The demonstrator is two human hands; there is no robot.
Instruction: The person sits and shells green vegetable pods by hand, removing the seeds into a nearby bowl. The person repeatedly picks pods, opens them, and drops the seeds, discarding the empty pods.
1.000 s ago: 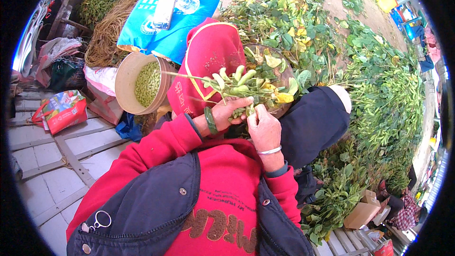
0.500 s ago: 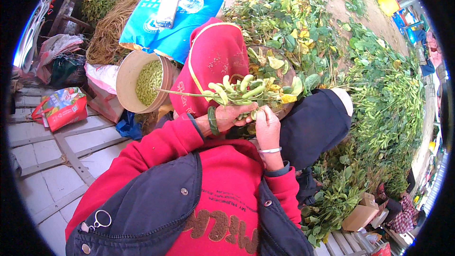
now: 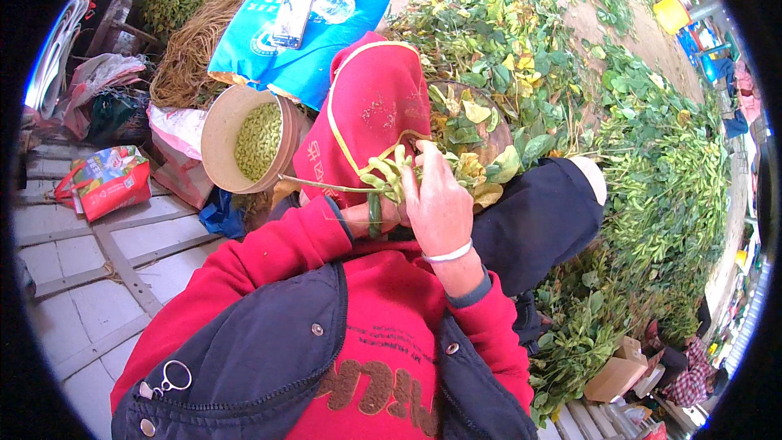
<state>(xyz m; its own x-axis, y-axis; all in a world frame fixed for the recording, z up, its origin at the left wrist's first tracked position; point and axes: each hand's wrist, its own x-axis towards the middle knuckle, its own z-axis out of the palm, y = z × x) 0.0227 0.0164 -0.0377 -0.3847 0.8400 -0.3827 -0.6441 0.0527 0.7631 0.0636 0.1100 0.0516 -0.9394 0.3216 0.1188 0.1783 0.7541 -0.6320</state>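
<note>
A cut soybean stalk (image 3: 326, 188) with plump green pods (image 3: 388, 174) and yellowing leaves lies across my lap, its bare stem pointing left. My left hand (image 3: 389, 213), a dark green bangle at its wrist, holds the stalk from below; its fingers are mostly hidden behind the other hand. Over the pods, my right hand (image 3: 442, 205), wearing a pale bracelet, has its fingers bent around some of them; the fingertips show only in part. A red cloth (image 3: 379, 106) with yellow trim covers my left knee. Left of it stands a beige bucket (image 3: 213, 143) holding shelled-off green pods.
A blue sack (image 3: 244, 41) bears a phone (image 3: 296, 10). Beyond my knees, a round basket (image 3: 489, 110) holds leaves. Heaped soybean plants (image 3: 660, 163) fill the right. A red bag (image 3: 106, 183) lies on pale tiles at left; a cardboard box (image 3: 612, 376) sits lower right.
My right hand has moved up and over the pods from beside the left hand's fingertips, now covering much of the stalk. The left hand stays nearly in place beneath.
</note>
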